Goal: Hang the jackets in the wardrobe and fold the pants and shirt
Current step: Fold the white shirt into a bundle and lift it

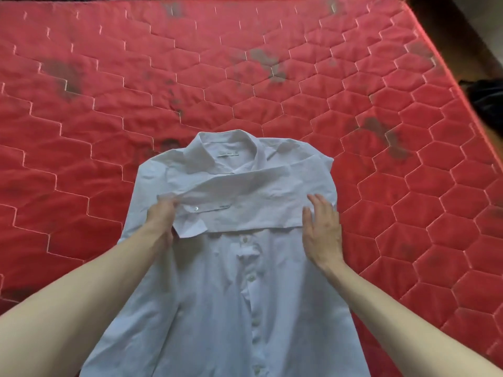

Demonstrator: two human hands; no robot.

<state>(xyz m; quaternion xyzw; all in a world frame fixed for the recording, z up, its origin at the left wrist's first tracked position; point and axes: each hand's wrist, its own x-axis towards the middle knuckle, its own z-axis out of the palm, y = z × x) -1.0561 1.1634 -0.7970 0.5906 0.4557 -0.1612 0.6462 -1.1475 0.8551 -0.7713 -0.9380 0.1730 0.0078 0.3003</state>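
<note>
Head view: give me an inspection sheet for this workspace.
Surface: red quilted mattress, dark stains on it.
Job's things: white shirt flat, buttoned front up, collar at the far end; a sleeve folded across the chest.
Clutter: nothing seen.
Grippers: left hand pinches the sleeve near the cuff; right hand rests flat on the shirt.
Cables: nothing seen.
Surroundings: dark object beyond the mattress's right edge, unidentifiable.

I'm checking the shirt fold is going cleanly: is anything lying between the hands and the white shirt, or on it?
Nothing visible is. The left hand pinches the cuff end of the folded sleeve, the right hand rests flat on the white shirt, and only the shirt lies on the red mattress here.
</note>
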